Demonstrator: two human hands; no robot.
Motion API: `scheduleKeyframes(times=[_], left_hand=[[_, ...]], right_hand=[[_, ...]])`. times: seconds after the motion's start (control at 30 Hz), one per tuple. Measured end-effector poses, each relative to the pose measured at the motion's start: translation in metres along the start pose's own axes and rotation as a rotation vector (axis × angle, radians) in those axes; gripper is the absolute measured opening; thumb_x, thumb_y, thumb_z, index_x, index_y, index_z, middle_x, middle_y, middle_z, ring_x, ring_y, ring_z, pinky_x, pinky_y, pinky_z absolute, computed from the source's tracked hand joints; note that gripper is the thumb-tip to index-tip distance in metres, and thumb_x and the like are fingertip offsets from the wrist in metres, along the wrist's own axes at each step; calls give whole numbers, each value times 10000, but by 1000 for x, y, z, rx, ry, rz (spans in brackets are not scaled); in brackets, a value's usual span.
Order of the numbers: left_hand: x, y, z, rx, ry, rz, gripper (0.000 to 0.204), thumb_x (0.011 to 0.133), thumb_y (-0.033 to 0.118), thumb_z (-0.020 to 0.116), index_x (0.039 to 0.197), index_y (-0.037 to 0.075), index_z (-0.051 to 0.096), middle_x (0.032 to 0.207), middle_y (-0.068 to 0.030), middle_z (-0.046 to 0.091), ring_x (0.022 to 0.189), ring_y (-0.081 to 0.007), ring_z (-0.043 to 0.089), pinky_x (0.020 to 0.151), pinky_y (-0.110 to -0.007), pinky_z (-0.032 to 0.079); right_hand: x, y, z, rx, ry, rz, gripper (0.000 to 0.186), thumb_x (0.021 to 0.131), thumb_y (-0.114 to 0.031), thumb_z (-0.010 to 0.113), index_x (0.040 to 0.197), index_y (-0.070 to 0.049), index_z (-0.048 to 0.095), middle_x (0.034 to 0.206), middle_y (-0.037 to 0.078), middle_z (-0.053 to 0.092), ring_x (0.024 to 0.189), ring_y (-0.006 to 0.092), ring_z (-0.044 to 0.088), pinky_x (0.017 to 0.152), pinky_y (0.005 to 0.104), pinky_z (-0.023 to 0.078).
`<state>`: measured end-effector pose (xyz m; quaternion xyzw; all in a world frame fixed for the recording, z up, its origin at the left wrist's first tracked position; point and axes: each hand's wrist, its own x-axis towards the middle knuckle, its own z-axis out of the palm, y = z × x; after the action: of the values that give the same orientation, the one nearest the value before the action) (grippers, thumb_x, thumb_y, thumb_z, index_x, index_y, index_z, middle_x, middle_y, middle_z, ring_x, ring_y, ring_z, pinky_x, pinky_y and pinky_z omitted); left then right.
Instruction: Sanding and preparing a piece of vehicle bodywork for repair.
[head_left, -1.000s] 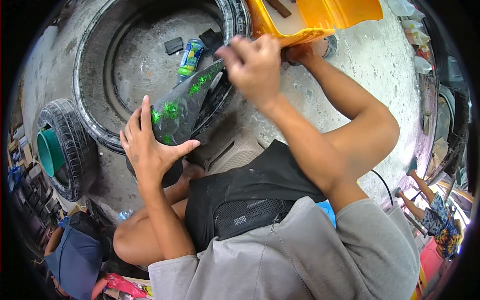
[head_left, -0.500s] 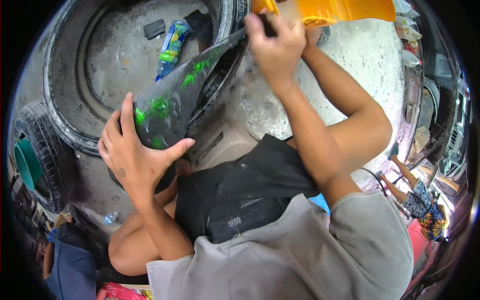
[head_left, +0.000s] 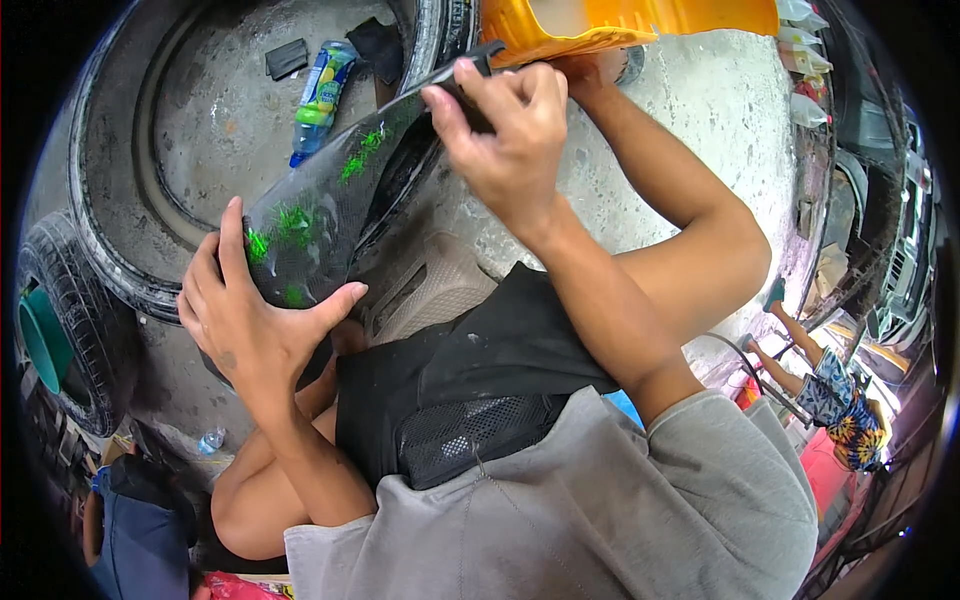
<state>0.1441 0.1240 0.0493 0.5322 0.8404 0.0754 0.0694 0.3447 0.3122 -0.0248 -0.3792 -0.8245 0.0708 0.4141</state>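
My left hand [head_left: 255,325] grips the wide end of a long dark patterned panel [head_left: 320,225] marked with bright green splashes, thumb and fingers spread around its edges. The panel slants across the right side of a large tyre [head_left: 105,160], narrowing toward the top. At that narrow end, my right hand [head_left: 505,140] has curled fingers over a dark edge; whether it grips the panel or a separate dark piece is unclear. A plastic bottle [head_left: 318,105] with a green label lies inside the tyre beside dark scraps [head_left: 285,58].
An orange container [head_left: 650,18] stands beyond my right hand. A smaller tyre [head_left: 95,390] holding a green basin [head_left: 42,335] is at left. Plastic bags [head_left: 808,60] line the right side. A co-worker [head_left: 855,420] is at far right; blue clothing [head_left: 140,530] shows lower left.
The whole view has shifted, so the tyre sits farther up and left. My right hand moved out toward the panel's tip, then back down and left, while my left hand kept its hold.
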Motion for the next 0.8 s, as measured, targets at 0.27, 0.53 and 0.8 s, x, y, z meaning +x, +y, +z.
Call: scheduleKeyframes(times=[0.27, 0.53, 0.8], left_hand=[[-2, -1, 0, 10, -7, -6, 1256, 481, 767, 895, 1537, 188, 537, 1388, -144, 620, 1314, -394, 567, 1148, -581, 374], [-3, -2, -3, -3, -7, -13, 1257, 476, 769, 891, 1532, 185, 541, 1375, -146, 621, 1306, -388, 570, 1149, -572, 374], [2, 2, 0, -24, 28, 8, 1285, 461, 798, 868, 1540, 182, 537, 1330, -166, 624, 1266, -390, 571, 1117, -575, 381]], right_hand=[[-3, -2, 4, -27, 46, 29, 303, 809, -279, 908, 989, -56, 811, 793, 122, 632, 772, 276, 555, 716, 398, 469], [-5, -4, 13, 37, 58, 103, 232, 799, -249, 892, 950, -102, 794, 796, 98, 550, 836, 302, 521, 729, 431, 443], [11, 19, 22, -34, 118, 55, 277, 820, -266, 901, 990, -70, 803, 773, 117, 613, 771, 298, 543, 697, 418, 457]])
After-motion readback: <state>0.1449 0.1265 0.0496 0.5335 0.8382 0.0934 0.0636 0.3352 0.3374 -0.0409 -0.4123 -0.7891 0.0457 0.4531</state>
